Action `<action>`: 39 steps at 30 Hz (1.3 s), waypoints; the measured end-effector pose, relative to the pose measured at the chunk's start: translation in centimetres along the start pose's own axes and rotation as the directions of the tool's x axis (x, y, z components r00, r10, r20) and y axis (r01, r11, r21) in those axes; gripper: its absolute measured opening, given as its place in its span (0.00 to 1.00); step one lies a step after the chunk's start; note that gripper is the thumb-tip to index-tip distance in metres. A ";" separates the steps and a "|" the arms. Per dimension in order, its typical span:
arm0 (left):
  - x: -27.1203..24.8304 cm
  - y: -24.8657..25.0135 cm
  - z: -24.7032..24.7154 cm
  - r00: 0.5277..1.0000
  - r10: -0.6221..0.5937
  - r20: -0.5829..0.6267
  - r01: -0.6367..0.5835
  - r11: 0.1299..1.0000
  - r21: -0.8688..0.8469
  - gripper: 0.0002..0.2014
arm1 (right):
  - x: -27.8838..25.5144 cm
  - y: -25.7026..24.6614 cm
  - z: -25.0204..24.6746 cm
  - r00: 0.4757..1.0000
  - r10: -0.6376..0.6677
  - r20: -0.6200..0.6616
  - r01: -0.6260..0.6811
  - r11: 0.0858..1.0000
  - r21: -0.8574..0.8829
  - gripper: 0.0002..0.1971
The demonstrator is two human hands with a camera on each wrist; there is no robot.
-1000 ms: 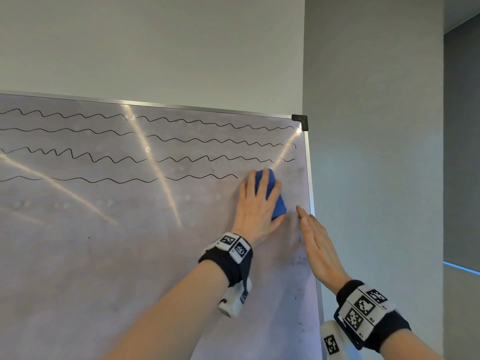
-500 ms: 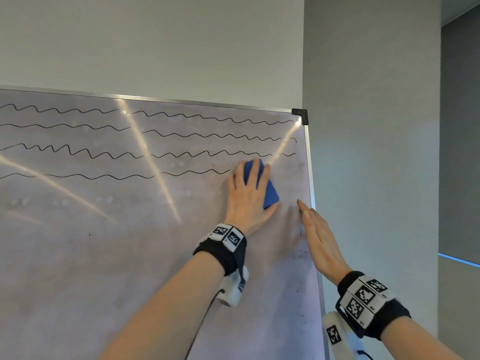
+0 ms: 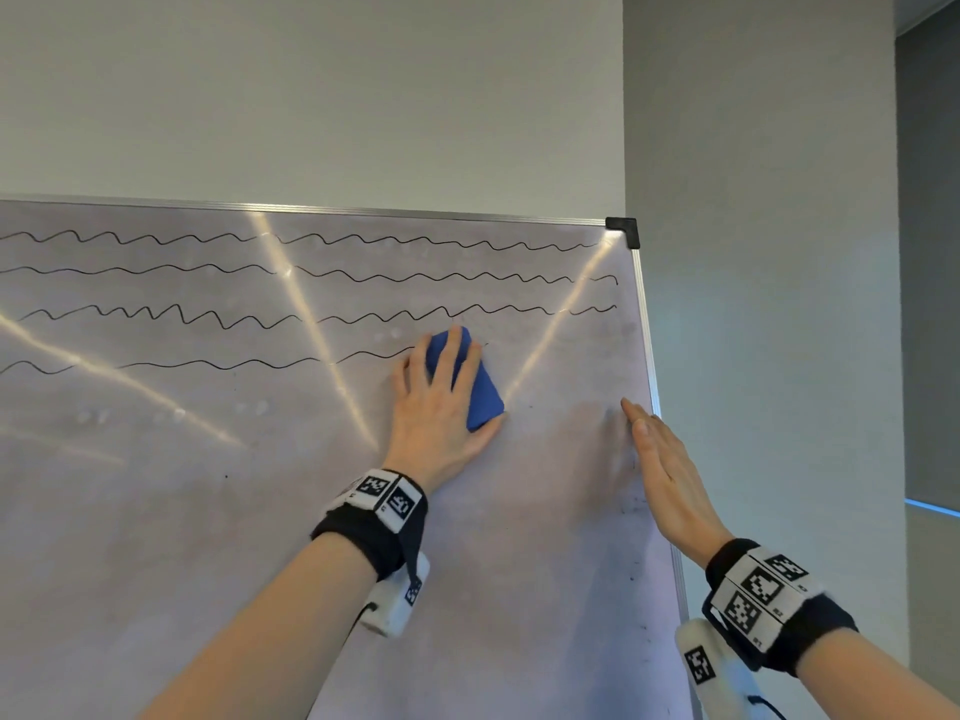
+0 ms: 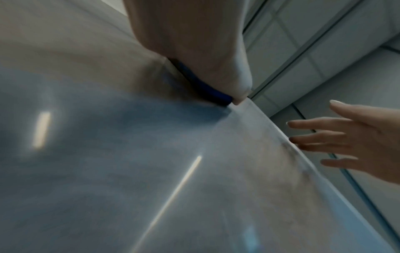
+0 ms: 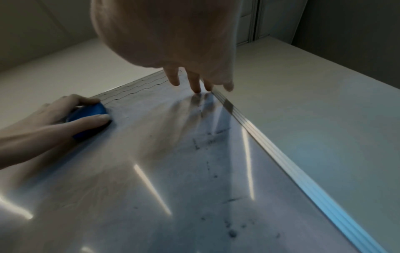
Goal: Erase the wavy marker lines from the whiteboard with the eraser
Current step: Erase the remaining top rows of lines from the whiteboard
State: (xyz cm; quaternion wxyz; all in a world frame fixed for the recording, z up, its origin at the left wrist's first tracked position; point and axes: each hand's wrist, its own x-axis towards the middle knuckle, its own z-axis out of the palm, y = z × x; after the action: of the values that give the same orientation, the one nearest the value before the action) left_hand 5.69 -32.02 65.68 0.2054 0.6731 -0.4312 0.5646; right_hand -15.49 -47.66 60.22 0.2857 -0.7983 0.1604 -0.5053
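Note:
The whiteboard (image 3: 208, 511) carries several black wavy lines (image 3: 363, 275) across its upper part. My left hand (image 3: 436, 407) grips a blue eraser (image 3: 483, 392) and presses it flat on the board at the right end of the lowest line, fingers over its top and thumb along its lower edge. The right wrist view shows the eraser (image 5: 90, 111) under those fingers. My right hand (image 3: 665, 470) has straight fingers, and its fingertips (image 5: 195, 87) touch the board beside the right frame. The board right of the eraser shows only faint smudges.
The board's aluminium frame (image 3: 649, 356) with a black corner cap (image 3: 623, 231) runs just right of my right hand. Behind it is a grey wall (image 3: 753, 252). Dark marker specks dot the lower right of the board (image 5: 231, 232).
My left hand has slid the eraser leftwards along the lowest wavy line, and that line's right end is now shorter. My right hand stays at the board's right edge.

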 end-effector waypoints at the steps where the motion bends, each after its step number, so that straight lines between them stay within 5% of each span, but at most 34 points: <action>1: 0.3 0.7 0.1 1.000 -0.024 0.011 0.025 0.999 -0.020 0.39 | -0.1 -0.3 0.2 1.000 -0.001 -0.006 0.001 1.000 -0.018 0.30; 10: 2.6 4.7 0.6 0.959 0.256 0.121 -0.250 0.966 -0.064 0.40 | -1.2 -2.5 2.6 0.998 0.044 0.040 -0.047 0.996 0.077 0.28; 15: -0.9 0.1 0.5 0.996 0.076 0.049 -0.077 0.997 0.016 0.40 | -1.5 -3.0 3.2 0.998 0.059 0.034 -0.060 0.998 0.028 0.29; 20: 0.5 1.8 0.2 0.996 -0.011 0.083 0.015 0.999 -0.038 0.41 | -1.4 -3.2 3.3 0.997 0.068 0.027 -0.068 0.997 0.020 0.28; 28: -0.3 1.0 -0.3 0.938 0.324 0.124 -0.318 0.946 -0.068 0.41 | -1.4 -3.5 3.5 0.997 0.083 0.004 -0.083 0.995 0.051 0.30; 34: -1.1 -2.9 -0.6 0.994 0.089 0.071 -0.088 0.996 -0.018 0.39 | -1.4 -4.5 3.7 0.998 0.061 -0.029 -0.058 0.996 0.065 0.30; 39: 0.3 0.1 -0.8 0.990 0.070 0.123 -0.062 0.996 -0.064 0.40 | -2.1 -6.1 4.5 0.999 0.019 -0.035 -0.015 0.994 0.109 0.27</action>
State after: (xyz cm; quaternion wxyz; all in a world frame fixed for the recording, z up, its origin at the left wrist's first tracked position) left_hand 5.12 -31.61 66.17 0.1791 0.6862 -0.4819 0.5146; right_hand -12.51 -40.44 61.03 0.3301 -0.7710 0.1445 -0.5251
